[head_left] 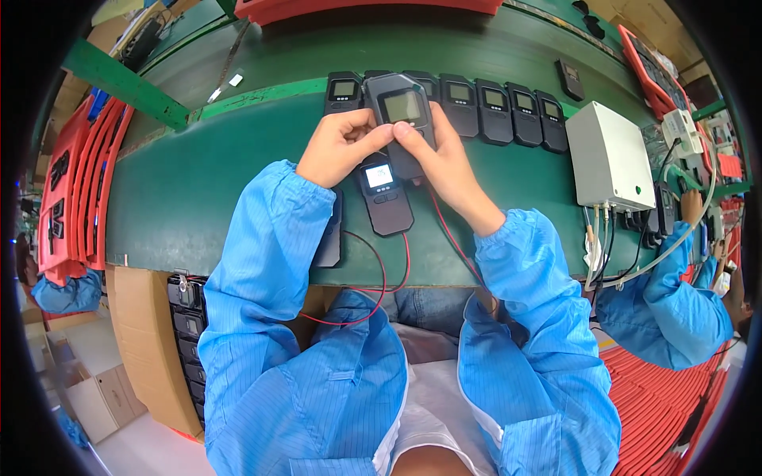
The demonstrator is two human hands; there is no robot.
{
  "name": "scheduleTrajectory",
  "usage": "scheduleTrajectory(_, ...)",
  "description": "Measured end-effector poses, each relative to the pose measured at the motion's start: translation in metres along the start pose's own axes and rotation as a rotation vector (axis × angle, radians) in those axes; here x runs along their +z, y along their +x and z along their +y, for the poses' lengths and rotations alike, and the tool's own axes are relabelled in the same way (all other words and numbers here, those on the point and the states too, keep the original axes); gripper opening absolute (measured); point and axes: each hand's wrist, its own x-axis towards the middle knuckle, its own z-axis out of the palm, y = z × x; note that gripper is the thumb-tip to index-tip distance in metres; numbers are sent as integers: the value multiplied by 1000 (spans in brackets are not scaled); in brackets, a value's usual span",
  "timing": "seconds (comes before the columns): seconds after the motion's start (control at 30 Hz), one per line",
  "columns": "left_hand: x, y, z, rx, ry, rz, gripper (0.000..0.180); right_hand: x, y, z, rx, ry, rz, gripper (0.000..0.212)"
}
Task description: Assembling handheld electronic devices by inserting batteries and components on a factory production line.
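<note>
I had both grips, left hand (pixel 340 147) and right hand (pixel 444 163), pinching the dark-grey plastic handheld device with a small screen (pixel 403 119) above the green surface (pixel 198 190).

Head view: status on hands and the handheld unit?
Left hand and right hand both gripping dark grey handheld device with screen. Second lit device beneath. Nothing blocking.

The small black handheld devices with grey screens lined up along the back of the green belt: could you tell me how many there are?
7 show: one left of the hands, one partly hidden, five to the right... the held device may hide more.
</note>
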Motion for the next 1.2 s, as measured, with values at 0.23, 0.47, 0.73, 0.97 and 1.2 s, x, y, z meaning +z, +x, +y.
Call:
scheduleTrajectory(0.23,-11,-6,4,-71,41,-18,26,2,-1,10,46,166,-118,36)
scheduleTrajectory(0.47,-10,-7,9,-89,-61,-90,27,5,-1,8,61,207,-150,38)
scheduleTrajectory(0.73,-21,-1,-13,-11,163,-115,36,5,2,15,6,143,-56,41)
scheduleTrajectory(0.97,-19,-2,-4,-47,273,-118,36,7,1,18,-135,106,-16,42)
scheduleTrajectory(1.2,-11,-7,-9,-24,-30,-171,35,7,1,6,-126,157,-25,42)
